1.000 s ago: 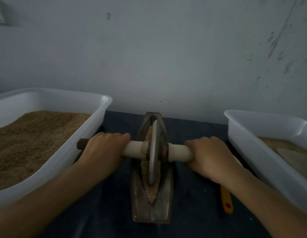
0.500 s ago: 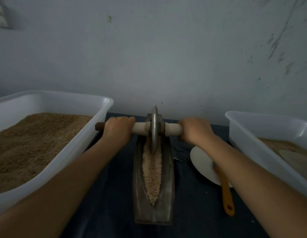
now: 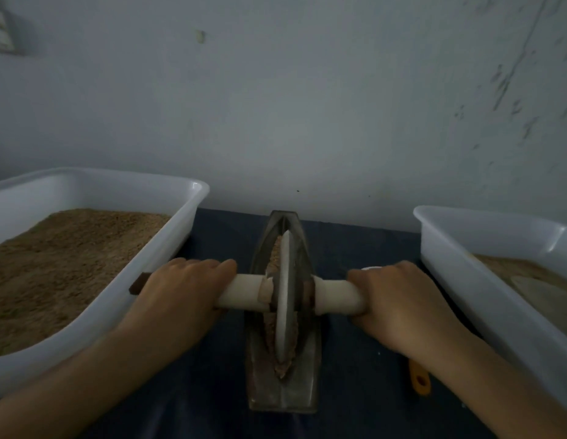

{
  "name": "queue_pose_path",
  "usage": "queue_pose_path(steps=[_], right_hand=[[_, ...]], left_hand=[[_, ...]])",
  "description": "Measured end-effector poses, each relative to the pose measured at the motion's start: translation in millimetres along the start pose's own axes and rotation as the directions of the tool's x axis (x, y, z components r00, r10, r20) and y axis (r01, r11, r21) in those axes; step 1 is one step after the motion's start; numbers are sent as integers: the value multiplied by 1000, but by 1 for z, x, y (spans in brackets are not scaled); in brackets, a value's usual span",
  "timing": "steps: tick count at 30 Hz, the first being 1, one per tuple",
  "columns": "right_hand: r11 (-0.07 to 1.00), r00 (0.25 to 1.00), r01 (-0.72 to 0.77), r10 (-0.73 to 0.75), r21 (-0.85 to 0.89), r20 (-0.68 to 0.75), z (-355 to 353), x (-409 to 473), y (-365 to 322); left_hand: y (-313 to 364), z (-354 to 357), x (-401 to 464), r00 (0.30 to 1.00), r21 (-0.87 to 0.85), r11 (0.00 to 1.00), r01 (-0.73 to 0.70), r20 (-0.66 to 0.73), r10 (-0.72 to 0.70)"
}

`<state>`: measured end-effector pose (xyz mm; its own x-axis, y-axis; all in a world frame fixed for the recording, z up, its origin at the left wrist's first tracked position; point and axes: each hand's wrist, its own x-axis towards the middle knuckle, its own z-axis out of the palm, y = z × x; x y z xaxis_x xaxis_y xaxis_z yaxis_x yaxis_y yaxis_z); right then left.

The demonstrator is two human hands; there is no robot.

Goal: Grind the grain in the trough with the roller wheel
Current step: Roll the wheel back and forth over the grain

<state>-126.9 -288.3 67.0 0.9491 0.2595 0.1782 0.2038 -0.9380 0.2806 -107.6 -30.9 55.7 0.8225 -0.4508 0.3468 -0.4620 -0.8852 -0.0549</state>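
On the dark blue cloth (image 3: 212, 391), at the middle of the view: the long metal trough (image 3: 310, 359) lies end-on, its far tip at 12 o'clock by the wall (image 3: 275, 106), its near end at 6 o'clock.
Roller wheel: the metal roller wheel (image 3: 283, 312) stands upright on edge in the trough's groove, about mid-length. Half a second ago it was up at the far 12 o'clock tip; it has rolled back toward the near end.
Grain: the grain (image 3: 271, 327) shows as a brownish strip along the groove on either side of the wheel, with a little at the far end and a point at the near end. Earlier the whole strip lay bare in front of the wheel; now the wheel covers most of it.
Axle: the pale axle handle (image 3: 244, 293) runs from 9 to 3 o'clock through the wheel, a dark stub end poking out at the left.
Left hand: the left hand (image 3: 177, 296) is clenched around the handle at 9 o'clock of the wheel, fingers curled over the top.
Right hand: the right hand (image 3: 399, 299) grasps the handle at 3 o'clock in the same way. Both arms are drawn back nearer the body than before.
Left tub: a white tub (image 3: 142, 299) at 9 o'clock holds brown meal.
Right tub: a white tub (image 3: 466, 280) at 3 o'clock holds a shallower layer.
Orange handle: an orange handle (image 3: 420, 380) lies at 4 o'clock under the right wrist; the white plate seen earlier is now nearly hidden by that hand.
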Motion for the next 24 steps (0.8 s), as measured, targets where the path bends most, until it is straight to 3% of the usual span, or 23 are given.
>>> queue_pose_path(steps=[3,6,9,20,24], right_hand=[[1000,993,-26,28,-15,115,-2,2,-2],[999,1000,0,-1,42,21,-2,3,2],[995,1000,-21,19,94,18,1,22,4],[990,991,-118,123,74,-59,25,105,27],[996,990,-79,82,32,-116,23,92,24]], left_hand=[[1,-1,1,1000,10,1000,-14,4,14],[-2,6,14,1000,40,999,-6,-7,6],[-6,16,35,999,71,997,27,-24,-25],[-18,41,109,984,143,975,172,-66,-164],[-19,43,96,989,158,979,125,-97,-111]])
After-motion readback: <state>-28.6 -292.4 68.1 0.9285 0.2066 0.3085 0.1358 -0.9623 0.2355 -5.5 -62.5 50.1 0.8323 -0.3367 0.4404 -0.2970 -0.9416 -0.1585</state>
